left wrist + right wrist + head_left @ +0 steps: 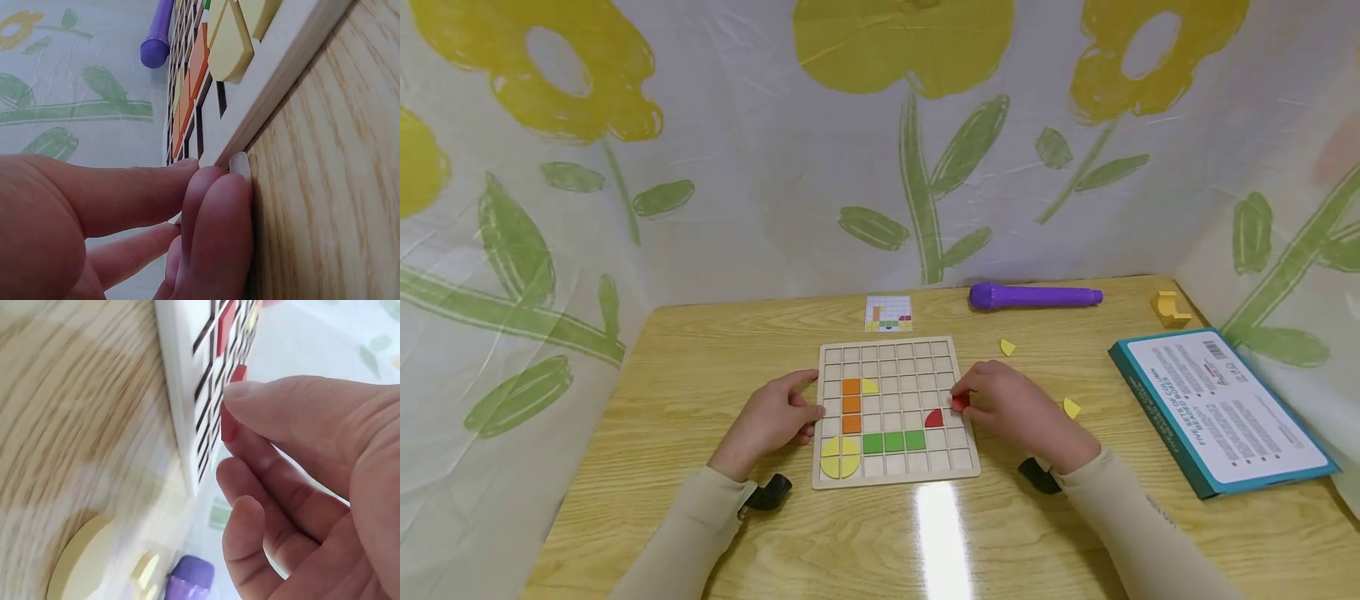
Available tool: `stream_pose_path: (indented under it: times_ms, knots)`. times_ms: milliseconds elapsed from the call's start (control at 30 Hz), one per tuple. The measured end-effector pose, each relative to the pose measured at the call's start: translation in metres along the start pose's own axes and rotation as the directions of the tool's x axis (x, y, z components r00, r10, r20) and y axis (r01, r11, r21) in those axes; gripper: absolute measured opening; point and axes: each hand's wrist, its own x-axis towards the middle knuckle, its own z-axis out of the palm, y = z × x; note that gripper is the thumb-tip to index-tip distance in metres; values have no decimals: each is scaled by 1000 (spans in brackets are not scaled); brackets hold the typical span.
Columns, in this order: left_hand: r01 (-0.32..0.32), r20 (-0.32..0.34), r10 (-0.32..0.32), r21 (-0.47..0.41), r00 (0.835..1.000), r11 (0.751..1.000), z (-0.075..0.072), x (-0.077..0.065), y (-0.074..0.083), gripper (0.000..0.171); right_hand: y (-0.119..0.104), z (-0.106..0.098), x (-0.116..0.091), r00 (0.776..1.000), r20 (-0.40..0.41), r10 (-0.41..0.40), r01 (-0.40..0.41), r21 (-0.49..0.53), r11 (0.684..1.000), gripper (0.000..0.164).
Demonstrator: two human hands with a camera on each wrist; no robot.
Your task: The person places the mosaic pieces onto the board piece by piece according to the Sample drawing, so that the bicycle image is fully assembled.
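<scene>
A wooden grid board (898,477) lies on the table with orange squares (851,405), green squares (894,442), yellow quarter-circle pieces (840,457) and one red quarter-circle piece (934,418) in its cells. My left hand (775,417) pinches the board's left edge, thumb on the rim and fingertips against its side. Between thumb and fingers, my right hand (1018,408) pinches another red piece (230,422) just over the board's right edge. Its full outline is partly hidden by the fingers. A small pattern card (888,314) lies behind the board.
Loose yellow pieces (1007,347) lie to the right of the board. A purple microphone-shaped object (1037,297) rests along the back of the table. At the right are a teal box (1225,408) and a yellow block with a curved cutout (1170,310).
</scene>
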Motion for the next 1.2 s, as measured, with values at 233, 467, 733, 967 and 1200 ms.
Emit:
stream_pose_path:
  times_ms: [233, 467, 733, 967, 1200]
  knots:
    - [17, 3, -17, -4, 1000, 1000, 1, 0, 0, 69, -7, 3, -2, 999, 29, -46, 46, 3, 999, 14]
    - [12, 0, -12, 7, 1000, 1000, 0, -1, 0, 70, -7, 7, -2, 997, 43, -64, 64, 5, 998, 14]
    - [11, 1, -11, 5, 1000, 1000, 0, -1, 0, 69, -8, 7, -1, 997, 56, -55, 55, 8, 998, 17]
    - [10, 5, -10, 1, 1000, 1000, 0, 0, 1, 69, -7, 9, -2, 997, 51, -62, 62, 13, 998, 18]
    - [7, 4, -7, 7, 1000, 1000, 0, 1, 1, 69, -8, 9, -1, 998, 54, -43, 43, 9, 999, 19]
